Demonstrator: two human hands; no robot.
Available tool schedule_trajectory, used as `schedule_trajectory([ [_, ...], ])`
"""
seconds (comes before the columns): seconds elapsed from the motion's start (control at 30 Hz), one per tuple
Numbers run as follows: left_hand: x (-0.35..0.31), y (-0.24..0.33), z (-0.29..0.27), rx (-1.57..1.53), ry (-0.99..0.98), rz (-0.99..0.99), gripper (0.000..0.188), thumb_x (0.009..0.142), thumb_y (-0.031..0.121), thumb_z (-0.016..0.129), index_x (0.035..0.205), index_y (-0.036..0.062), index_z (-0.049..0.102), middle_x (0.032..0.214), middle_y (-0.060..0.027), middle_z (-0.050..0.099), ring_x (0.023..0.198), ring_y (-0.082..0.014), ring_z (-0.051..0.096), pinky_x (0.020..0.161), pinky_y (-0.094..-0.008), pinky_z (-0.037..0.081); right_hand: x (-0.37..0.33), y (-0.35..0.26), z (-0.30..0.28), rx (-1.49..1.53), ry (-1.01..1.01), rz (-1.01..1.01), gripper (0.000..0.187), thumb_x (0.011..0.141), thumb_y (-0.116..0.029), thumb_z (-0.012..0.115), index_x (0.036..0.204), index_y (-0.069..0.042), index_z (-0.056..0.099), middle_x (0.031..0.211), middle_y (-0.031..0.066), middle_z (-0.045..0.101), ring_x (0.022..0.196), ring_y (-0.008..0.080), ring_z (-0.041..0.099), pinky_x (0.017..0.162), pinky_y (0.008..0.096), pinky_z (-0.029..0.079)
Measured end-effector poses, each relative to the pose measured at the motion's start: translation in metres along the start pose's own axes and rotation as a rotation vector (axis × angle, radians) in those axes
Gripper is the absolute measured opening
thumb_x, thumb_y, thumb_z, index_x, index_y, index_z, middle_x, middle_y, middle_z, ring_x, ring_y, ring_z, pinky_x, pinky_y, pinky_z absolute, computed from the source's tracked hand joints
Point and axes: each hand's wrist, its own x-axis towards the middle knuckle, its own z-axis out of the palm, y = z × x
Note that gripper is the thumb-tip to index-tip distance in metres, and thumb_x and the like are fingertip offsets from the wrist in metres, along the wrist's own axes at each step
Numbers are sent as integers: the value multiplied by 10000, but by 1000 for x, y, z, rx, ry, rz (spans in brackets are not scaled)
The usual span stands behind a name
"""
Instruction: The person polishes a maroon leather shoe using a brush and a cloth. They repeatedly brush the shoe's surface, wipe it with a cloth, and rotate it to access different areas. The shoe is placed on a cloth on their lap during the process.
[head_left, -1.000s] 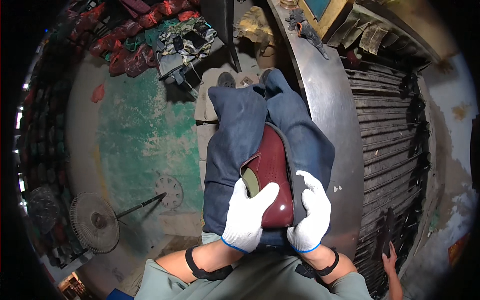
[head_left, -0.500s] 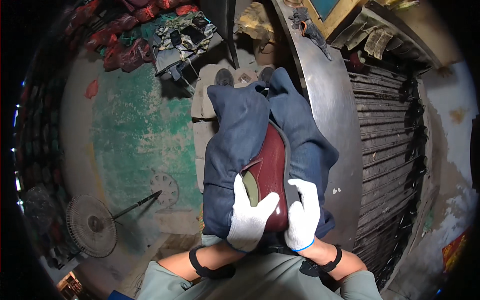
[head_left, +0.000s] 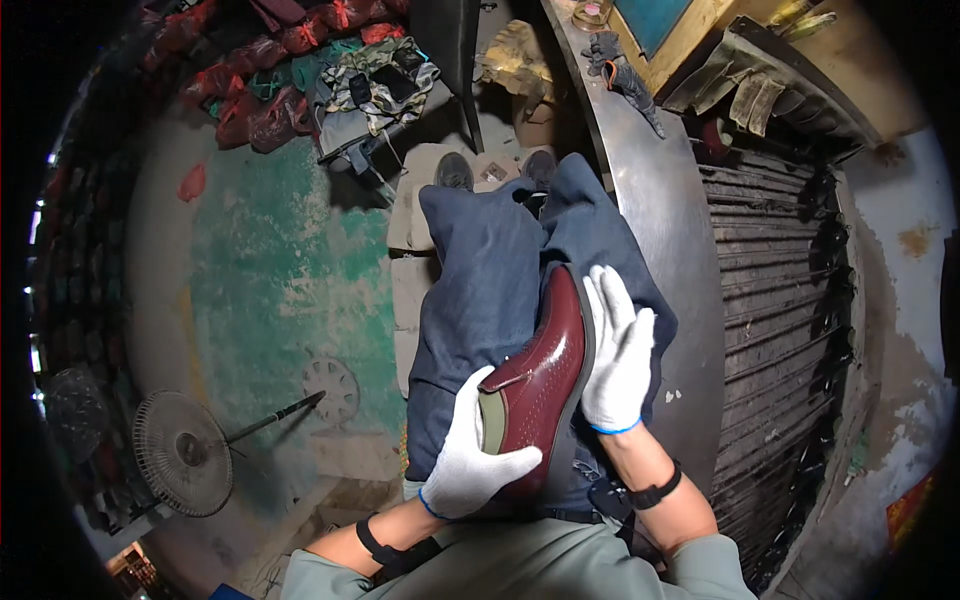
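A glossy burgundy slip-on shoe (head_left: 548, 385) with a dark sole and an olive-green lining lies on its side over my lap, toe pointing away from me. My left hand (head_left: 472, 448), in a white knitted glove, grips it at the heel and opening, with the thumb across the upper. Flat along the sole near the toe rests my right hand (head_left: 617, 350), also gloved in white, its fingers stretched out. Part of the sole is hidden behind that hand. Blue trousers (head_left: 470, 270) cover my legs under the shoe.
A metal-topped bench (head_left: 668, 230) runs along my right, with a dark tool (head_left: 625, 85) at its far end. Beyond it is a slatted dark rack (head_left: 770, 300). At left stands a pedestal fan (head_left: 185, 452). Red plastic bags (head_left: 275, 120) and a cloth-covered chair (head_left: 375, 85) are far left.
The shoe has tilted, showing more of its upper's side. My right hand has moved forward from the heel toward the toe and straightened its fingers; my left hand keeps its hold.
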Motion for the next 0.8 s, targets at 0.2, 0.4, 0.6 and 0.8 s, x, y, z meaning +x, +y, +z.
schedule_trajectory([
  [0.2,8,5,-12,-107,-30,-65,1130,861,71,883,1735,10,169,1639,-166,472,1515,-259,492,1292,-420,397,7,12,30,-199,-88,61,998,1130,-787,158,1795,-46,217,1865,156,229,1713,294,238,1411,418,146],
  [0.4,13,6,-16,-44,-12,-58,1132,861,110,897,1733,-2,184,1640,-173,470,1520,-270,485,1298,-422,388,11,12,44,-332,-153,13,929,1157,-730,140,1815,-81,51,1878,160,178,1729,282,187,1414,413,124],
  [0.6,14,15,5,163,67,145,1078,864,70,872,1726,-26,231,1640,-210,471,1522,-320,499,1295,-430,395,-9,-46,13,-236,-154,441,1054,1089,-167,668,1817,-139,-94,1821,172,312,1615,208,406,1334,368,317],
  [0.8,0,33,59,718,-210,469,941,875,98,856,1675,-81,393,1688,-341,454,1600,-488,437,1311,-515,377,-50,-76,0,-240,-33,346,1344,821,-76,932,1811,-86,23,1591,171,541,1336,255,644,1099,375,570],
])
